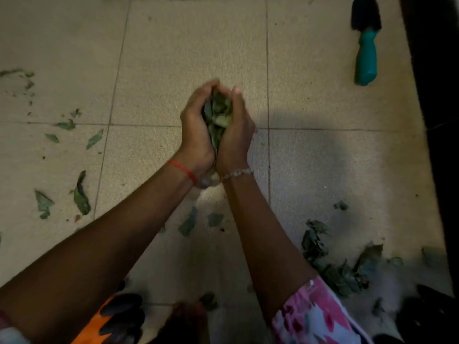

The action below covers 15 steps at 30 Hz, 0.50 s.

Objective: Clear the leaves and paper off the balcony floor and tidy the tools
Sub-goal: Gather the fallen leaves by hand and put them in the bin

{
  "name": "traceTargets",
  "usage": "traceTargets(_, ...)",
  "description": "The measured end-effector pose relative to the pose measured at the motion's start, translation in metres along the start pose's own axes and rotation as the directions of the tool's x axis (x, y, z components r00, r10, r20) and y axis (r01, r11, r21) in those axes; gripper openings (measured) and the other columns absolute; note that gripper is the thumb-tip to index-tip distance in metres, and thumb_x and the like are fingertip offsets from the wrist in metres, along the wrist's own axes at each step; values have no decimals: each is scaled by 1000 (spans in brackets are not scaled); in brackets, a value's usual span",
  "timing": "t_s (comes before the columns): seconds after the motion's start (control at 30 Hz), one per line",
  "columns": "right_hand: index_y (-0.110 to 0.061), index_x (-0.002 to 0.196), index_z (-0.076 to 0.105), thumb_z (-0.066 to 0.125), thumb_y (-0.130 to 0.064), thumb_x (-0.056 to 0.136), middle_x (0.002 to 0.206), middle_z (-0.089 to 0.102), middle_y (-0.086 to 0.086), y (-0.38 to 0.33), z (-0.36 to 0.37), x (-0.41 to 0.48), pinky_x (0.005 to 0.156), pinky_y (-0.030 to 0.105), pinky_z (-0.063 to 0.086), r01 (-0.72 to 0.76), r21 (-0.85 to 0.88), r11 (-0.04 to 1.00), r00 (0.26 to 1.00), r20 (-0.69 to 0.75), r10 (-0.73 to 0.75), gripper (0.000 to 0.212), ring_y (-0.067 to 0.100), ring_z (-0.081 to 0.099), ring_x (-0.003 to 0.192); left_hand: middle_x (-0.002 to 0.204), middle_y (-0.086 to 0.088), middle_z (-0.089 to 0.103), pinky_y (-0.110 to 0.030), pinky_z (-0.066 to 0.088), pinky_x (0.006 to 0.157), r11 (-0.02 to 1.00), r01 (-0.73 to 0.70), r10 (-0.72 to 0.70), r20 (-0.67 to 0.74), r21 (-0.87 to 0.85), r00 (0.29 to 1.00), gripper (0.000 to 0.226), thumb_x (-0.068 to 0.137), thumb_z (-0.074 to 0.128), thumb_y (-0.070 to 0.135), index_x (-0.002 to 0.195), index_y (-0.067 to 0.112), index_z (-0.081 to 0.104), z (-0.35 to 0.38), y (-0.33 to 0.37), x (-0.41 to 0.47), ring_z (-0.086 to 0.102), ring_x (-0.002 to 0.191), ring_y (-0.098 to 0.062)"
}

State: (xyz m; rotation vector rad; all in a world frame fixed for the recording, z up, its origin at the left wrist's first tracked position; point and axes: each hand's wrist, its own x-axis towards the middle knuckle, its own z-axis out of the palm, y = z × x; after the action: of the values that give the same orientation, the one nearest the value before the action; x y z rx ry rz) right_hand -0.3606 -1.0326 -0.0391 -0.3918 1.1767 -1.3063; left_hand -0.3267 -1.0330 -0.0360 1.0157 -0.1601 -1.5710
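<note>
Seen from the head camera, looking down: a person's two bare forearms reach forward over a beige tiled floor (186, 45) and meet near the middle of the view. The left hand (196, 127) and the right hand (237, 130) are cupped together, heels of the palms touching and fingertips nearly meeting at the far end, with fingers curled round a handful of leaves (218, 112). The dark green leaves fill the hollow between the palms and show through the gap on top. A red thread (182, 170) circles the left wrist and a pale beaded bracelet (237, 173) circles the right. More leaves lie on the tiles. Scattered leaves (80, 194) and torn scraps are spread over the left side, well apart from the hands, and a few pieces (188, 223) lie under the forearms. A thicker heap of leaves (332, 259) sits at the lower right, near the person's pink patterned clothing (315, 316). At the upper right a trowel (365, 45) with a black blade and teal handle lies flat on the floor, just beside a dark edge (434, 95) running down the right side. At the bottom left something orange and black (116, 316) is too blurred to identify
</note>
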Motion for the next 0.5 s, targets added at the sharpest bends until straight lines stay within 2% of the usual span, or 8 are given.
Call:
traceTargets(0.03,4,106,66,47,-26,98,98,67,14,-10,4,1,84,35,52,-3,-29,1000,1000,-1,3,36,23,64,95,93,-1,66,-38,33,109,1000,-27,26,-60,-11,998,19,93,52,23,94,11,67,11,4,-3,63,87,-15)
traceTargets(0.07,4,106,66,47,-29,98,99,68,14,-23,8,3,85,35,53,-7,-49,999,1000,7,8,39,25,65,95,94,-3,67,-30,40,104,994,-31,22,-87,-107,996,19,95,51,21,94,8,65,23,9,-4,64,88,-15)
traceTargets(0.1,4,106,66,47,-29,98,99,68,16,-36,12,3,86,36,53,3,-68,998,1000,20,-2,39,26,65,96,91,-4,67,-22,49,91,992,-64,49,-136,-108,990,21,97,46,18,92,7,64,34,16,-7,64,85,-14)
traceTargets(0.17,3,105,67,49,-26,97,102,69,17,-69,17,-3,88,37,53,31,-123,992,999,40,-26,36,27,66,98,84,-5,66,-22,54,74,966,-40,27,-56,-255,998,26,98,39,17,90,7,62,56,28,-11,64,80,-14)
traceTargets(0.3,3,106,66,51,-24,96,94,69,9,-138,26,-33,78,26,56,-21,-109,994,999,34,25,33,16,66,87,99,-5,62,-26,49,83,965,-13,3,-39,-263,999,21,97,43,20,104,9,59,109,55,-46,61,94,-15)
traceTargets(0.37,1,110,65,54,-27,94,95,67,5,-176,40,-58,80,24,54,-62,-66,996,997,39,65,34,14,64,89,96,-2,61,-24,48,84,971,6,-13,-26,-240,1000,22,98,40,21,101,13,60,142,76,-73,58,92,-13)
traceTargets(0.43,-5,112,64,54,-29,93,100,65,0,-223,63,-89,85,24,51,-57,-112,992,997,38,62,32,11,62,93,92,0,62,-22,47,83,972,15,-20,-16,-236,1000,24,99,38,22,98,15,61,181,112,-112,59,89,-12)
traceTargets(0.5,-6,100,67,49,-23,97,95,67,4,-277,92,-121,77,22,54,-84,-45,995,996,35,86,25,11,64,88,90,-3,63,-24,50,81,970,3,-4,-4,-243,1000,24,99,38,19,99,12,61,220,155,-149,62,87,-14)
